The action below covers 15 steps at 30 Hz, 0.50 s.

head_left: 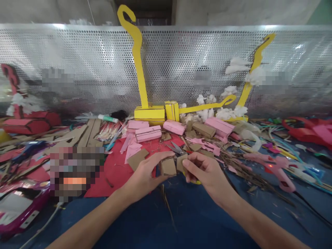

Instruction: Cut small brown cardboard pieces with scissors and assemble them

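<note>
My left hand grips a small brown cardboard box between thumb and fingers, low over the middle of the table. Close to its right side, my right hand pinches a small square cardboard piece. Scissors show their metal blades just beyond the cardboard piece. A yellow part peeks out below my right fingers; whether that hand also holds the scissors I cannot tell. Several pink paper-covered boxes and a bare cardboard box lie behind my hands.
Yellow hooked cardboard shapes stand against a perforated metal panel. A pink glue gun lies at right, near cardboard scraps. Red paper spreads at left, beside a purple object and cable. Red boxes sit far left.
</note>
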{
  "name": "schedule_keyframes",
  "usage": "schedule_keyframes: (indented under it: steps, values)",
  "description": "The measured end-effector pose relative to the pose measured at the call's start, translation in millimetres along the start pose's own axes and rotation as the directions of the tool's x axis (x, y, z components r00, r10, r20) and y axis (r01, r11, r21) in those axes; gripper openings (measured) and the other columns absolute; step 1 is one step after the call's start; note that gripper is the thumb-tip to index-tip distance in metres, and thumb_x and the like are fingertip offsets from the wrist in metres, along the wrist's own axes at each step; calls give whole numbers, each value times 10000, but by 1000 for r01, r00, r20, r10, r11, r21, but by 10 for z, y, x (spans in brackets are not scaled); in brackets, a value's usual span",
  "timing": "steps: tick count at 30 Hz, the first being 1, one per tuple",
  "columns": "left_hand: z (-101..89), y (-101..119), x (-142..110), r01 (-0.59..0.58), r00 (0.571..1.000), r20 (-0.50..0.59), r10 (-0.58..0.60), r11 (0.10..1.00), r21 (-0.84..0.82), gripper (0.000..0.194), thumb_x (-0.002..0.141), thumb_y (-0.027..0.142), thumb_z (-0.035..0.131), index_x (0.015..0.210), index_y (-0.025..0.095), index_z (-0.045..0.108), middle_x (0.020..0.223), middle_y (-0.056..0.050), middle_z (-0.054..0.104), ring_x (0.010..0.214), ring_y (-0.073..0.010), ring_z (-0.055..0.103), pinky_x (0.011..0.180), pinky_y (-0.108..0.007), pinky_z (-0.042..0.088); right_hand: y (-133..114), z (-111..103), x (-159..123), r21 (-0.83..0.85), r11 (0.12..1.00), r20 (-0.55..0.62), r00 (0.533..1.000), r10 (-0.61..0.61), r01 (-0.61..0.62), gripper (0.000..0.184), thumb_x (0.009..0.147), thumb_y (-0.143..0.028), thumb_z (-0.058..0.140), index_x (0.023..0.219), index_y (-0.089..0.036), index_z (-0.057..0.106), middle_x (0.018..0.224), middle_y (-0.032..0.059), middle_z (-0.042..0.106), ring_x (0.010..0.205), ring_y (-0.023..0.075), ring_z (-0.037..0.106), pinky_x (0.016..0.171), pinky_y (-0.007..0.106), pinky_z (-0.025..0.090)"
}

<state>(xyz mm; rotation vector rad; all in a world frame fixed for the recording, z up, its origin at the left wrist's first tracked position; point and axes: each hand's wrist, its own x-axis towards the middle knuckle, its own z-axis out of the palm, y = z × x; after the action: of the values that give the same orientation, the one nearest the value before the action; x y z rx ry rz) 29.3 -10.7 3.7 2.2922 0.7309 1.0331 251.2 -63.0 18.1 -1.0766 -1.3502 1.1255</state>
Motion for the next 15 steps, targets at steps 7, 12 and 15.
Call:
schedule_keyframes:
  steps: [7, 12, 15]
  values:
    - [-11, 5, -17, -32, 996, 79, 31, 999, 10, 608, 905, 198, 726, 1442, 332, 476, 1452, -53, 610, 1334, -225, 580, 1122, -379, 466, 17, 40, -19, -26, 1000, -10, 1000, -11, 11, 355, 885, -501, 742, 757, -189, 632, 551, -47, 568, 493, 98, 522, 514, 245, 396]
    - [11, -5, -30, -32, 997, 67, 31, 999, 14, 624, 883, 186, 751, 1426, 328, 476, 1443, -47, 614, 1331, -217, 581, 1125, -372, 466, 34, 114, -48, 193, 980, 8, 998, 57, -57, 376, 857, -500, 778, 730, -192, 602, 568, -49, 555, 522, 94, 486, 505, 237, 365]
    - [21, 0, -41, -8, 998, 62, 7, 1000, 21, 611, 886, 202, 751, 1421, 320, 479, 1434, -50, 620, 1318, -219, 592, 1123, -378, 470, 40, 132, -64, 244, 967, 22, 998, 66, -69, 390, 855, -488, 787, 707, -188, 588, 542, -64, 511, 506, 80, 432, 499, 238, 320]
